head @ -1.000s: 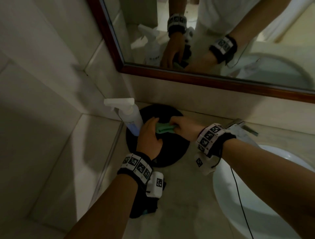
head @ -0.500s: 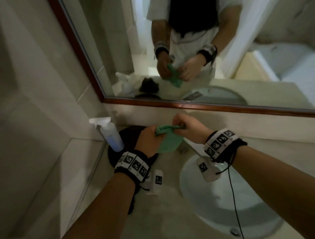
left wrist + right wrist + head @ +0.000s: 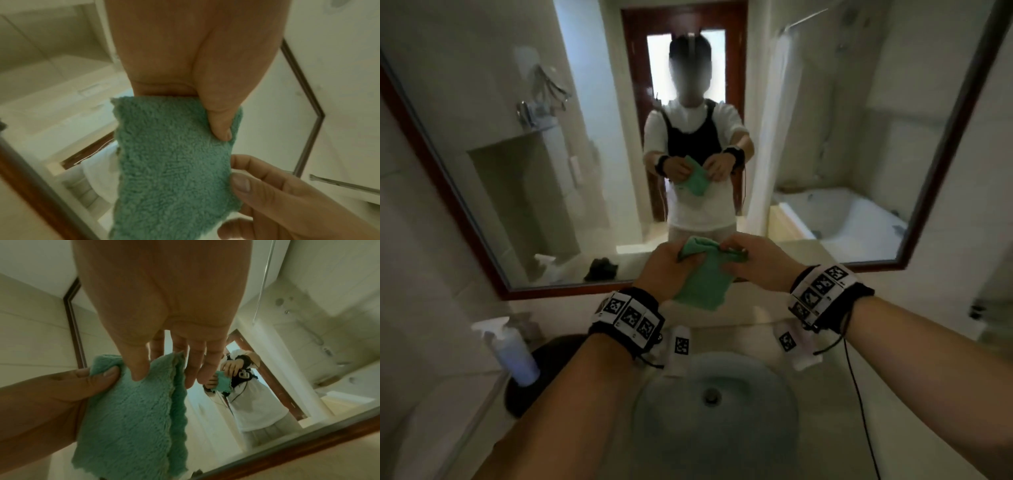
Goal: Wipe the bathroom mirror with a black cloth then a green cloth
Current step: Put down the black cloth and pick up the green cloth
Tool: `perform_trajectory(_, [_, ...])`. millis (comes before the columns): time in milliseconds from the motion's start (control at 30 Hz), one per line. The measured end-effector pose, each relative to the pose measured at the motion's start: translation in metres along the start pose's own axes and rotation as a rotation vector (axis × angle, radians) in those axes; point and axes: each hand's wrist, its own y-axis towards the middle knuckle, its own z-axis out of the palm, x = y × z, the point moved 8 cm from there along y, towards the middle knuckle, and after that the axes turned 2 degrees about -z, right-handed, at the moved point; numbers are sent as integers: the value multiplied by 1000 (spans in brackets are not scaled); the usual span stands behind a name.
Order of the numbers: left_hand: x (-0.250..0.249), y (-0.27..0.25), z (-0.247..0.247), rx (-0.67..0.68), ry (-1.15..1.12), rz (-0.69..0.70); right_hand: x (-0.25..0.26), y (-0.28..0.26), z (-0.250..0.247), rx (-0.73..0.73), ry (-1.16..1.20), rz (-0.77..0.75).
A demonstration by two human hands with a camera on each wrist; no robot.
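Green cloth held up, mirror wipe not yet begun.
Head view: left hand (image 3: 666, 267) and right hand (image 3: 756, 262) both pinch the green cloth (image 3: 702, 284) before the mirror (image 3: 825, 120); the black cloth's reflection lies on the tabletop, seemingly finished. Left wrist view: thumb presses the cloth. Right wrist view: fingers pinch its folded edge.

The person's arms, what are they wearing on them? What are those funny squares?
Both forearms are bare, with no sleeves on them. Each wrist has a black band covered with white tiles printed with black square patterns. Under each wrist hangs a small white camera block with the same kind of square on it. A thin black cable dangles from the right wristband.
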Motion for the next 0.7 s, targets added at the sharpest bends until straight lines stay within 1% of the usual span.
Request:
perform_trajectory(167, [-83,16,38,57,22,120,-5,-41,-83,-127,-65,-2])
perform_trajectory(300, [-140,34,55,106,57,209,-7,-55,-145,-256,-34,7])
perform_trajectory(400, [-166,48,63,144,33,249,-4,-63,-180,-301,28,44])
perform_trajectory(500, [-189,66,66,117,37,298,-2,-65,-207,-342,66,65])
perform_trajectory(600, [-207,86,67,100,-20,309,-2,-61,-233,-392,46,88])
perform_trajectory(700, [-224,104,69,120,-37,362,-1,-54,-256,-457,35,87])
